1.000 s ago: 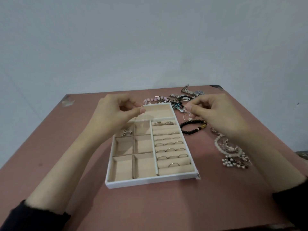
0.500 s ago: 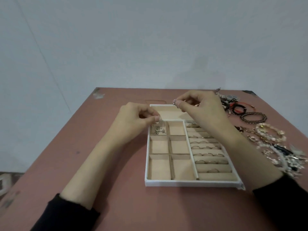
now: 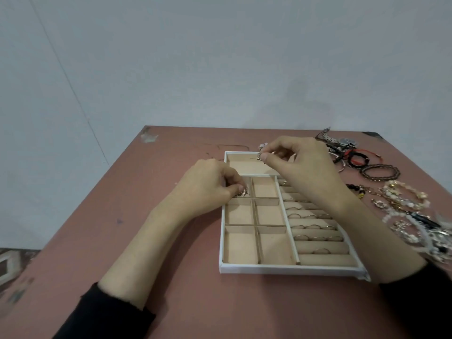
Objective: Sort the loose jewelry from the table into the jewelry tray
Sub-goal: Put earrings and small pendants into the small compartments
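While the left hand (image 3: 208, 187) is hovering over the far-left small compartment of the tray (image 3: 288, 269), its curled thumb and fingers are pinching a silver piece (image 3: 244, 192). This piece is hanging just under the fingertips, and I cannot tell if it is touching the compartment floor. The right hand (image 3: 302, 165) is hovering above the wide far compartment. Its thumb and forefinger are pinching an earring (image 3: 259, 155), which is sticking out to the left of the fingertips, near the tray's far rim. Rings (image 3: 313, 226) are sitting in the slotted rows on the tray's right side, partly under the right forearm. Bracelets (image 3: 381, 172) and other loose jewelry are lying on the table (image 3: 171, 241) right of the tray, apart from both hands.
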